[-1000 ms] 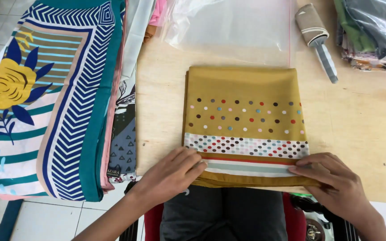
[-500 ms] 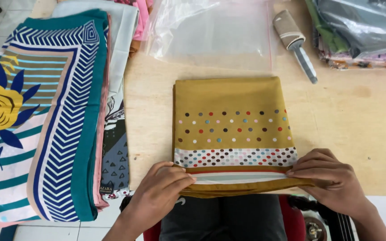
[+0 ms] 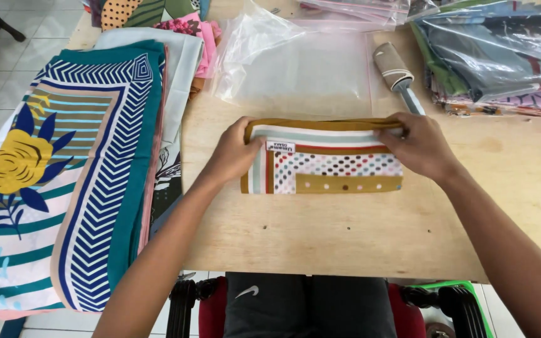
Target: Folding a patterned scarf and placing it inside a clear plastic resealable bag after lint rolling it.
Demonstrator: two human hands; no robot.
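A mustard scarf [image 3: 330,169] with coloured dots, stripes and a small white label lies folded into a narrow band on the wooden table [image 3: 345,231]. My left hand [image 3: 236,153] presses its left end, fingers curled over the top fold. At the right end, my right hand [image 3: 417,147] grips the upper edge.
A clear plastic bag [image 3: 302,69] lies just beyond the scarf. A lint roller [image 3: 399,75] rests to its right. Bagged fabrics [image 3: 496,50] are stacked at the far right. A teal, blue and yellow patterned scarf pile [image 3: 70,169] hangs over the left edge.
Both hands lifted the near edge of the scarf and folded it away from me, halving it into a narrow band. The hands moved from the near edge to the far edge.
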